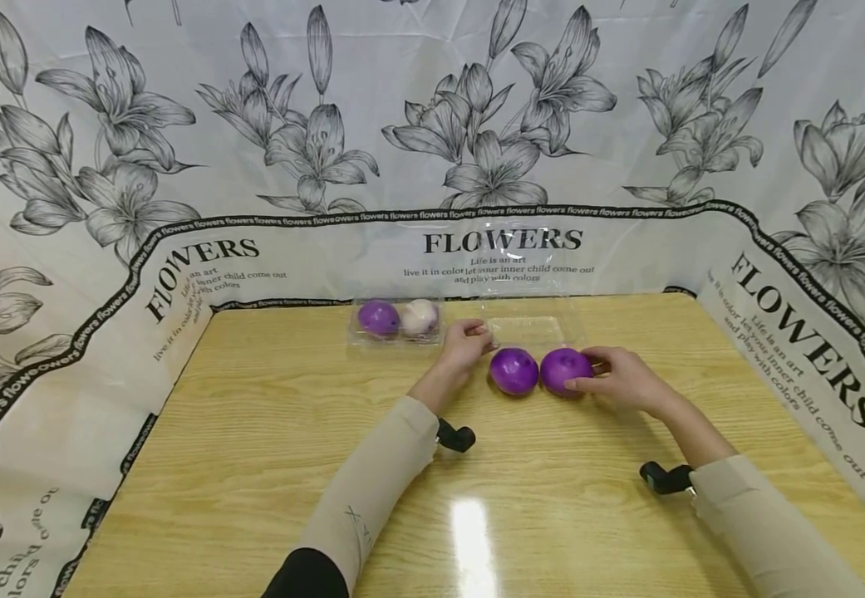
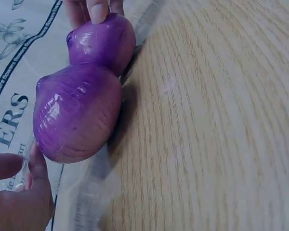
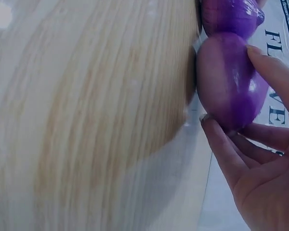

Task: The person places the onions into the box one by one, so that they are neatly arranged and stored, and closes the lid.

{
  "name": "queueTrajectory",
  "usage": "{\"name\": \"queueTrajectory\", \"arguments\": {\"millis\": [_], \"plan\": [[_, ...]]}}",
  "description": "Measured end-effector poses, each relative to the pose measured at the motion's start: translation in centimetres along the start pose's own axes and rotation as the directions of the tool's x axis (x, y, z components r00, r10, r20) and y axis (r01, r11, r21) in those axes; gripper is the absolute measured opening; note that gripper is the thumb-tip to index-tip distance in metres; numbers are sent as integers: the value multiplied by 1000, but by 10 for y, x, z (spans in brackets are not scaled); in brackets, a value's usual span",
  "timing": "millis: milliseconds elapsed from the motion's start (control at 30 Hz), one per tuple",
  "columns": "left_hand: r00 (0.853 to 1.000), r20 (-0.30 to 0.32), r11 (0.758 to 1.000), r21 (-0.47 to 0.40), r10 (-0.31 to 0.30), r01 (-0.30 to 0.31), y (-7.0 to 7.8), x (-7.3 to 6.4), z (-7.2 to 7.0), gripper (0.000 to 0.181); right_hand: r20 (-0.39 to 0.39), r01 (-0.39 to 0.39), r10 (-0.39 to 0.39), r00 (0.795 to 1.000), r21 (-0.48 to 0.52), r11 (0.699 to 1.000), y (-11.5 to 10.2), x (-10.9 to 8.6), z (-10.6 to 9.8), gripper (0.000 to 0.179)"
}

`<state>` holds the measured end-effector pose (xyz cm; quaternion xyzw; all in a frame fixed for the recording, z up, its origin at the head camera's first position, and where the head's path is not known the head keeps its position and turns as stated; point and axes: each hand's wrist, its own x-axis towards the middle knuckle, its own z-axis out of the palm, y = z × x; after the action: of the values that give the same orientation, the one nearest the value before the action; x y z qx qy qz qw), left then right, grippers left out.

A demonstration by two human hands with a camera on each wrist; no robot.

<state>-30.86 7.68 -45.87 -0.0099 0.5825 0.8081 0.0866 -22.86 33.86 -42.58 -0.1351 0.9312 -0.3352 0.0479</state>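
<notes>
Currently, a purple onion (image 1: 562,374) sits within the curve of the right hand (image 1: 622,380), its thumb and fingers grasping the outer side. Against that onion, on the side away from those fingers, lies a second onion (image 1: 513,371), also purple; it is between the two hands. The left hand (image 1: 465,347) is just beside it, thumb and finger pinching a clear edge of the open box (image 1: 570,336), which stands behind both onions, beyond the fingertips. To the left of the left fingers is another clear box (image 1: 353,336), holding a purple bulb (image 1: 378,319) and a whitish bulb (image 1: 420,319) next to each other. Under the hands spreads a wood-grain table (image 1: 253,498); past the fingers rises a flower-printed cloth (image 1: 312,149).
</notes>
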Motion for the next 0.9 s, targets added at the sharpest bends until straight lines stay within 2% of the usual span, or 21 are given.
{"name": "queueTrajectory", "arguments": {"millis": [133, 267, 400, 700, 900], "plan": [[1000, -10, 1000, -9, -10, 10, 2, -2, 1, 51, 13, -23, 23, 1000, 28, 999, 1, 0, 0, 73], [1000, -16, 1000, -9, -18, 18, 2, -3, 1, 49, 30, -58, 57, 998, 21, 998, 1, 2, 3, 84], [1000, -15, 1000, -3, -14, 14, 4, -3, 3, 49, 13, -75, 75, 997, -3, 997, -3, 5, 9, 93], [1000, -1, 1000, 4, -27, 27, 2, -4, 2, 50, -55, -63, 59, 997, -71, 996, -5, 9, 20, 83], [999, 5, 999, 7, -37, 37, 3, -2, 1, 51, -62, -49, 44, 997, -87, 995, -3, 8, 18, 81]]}}
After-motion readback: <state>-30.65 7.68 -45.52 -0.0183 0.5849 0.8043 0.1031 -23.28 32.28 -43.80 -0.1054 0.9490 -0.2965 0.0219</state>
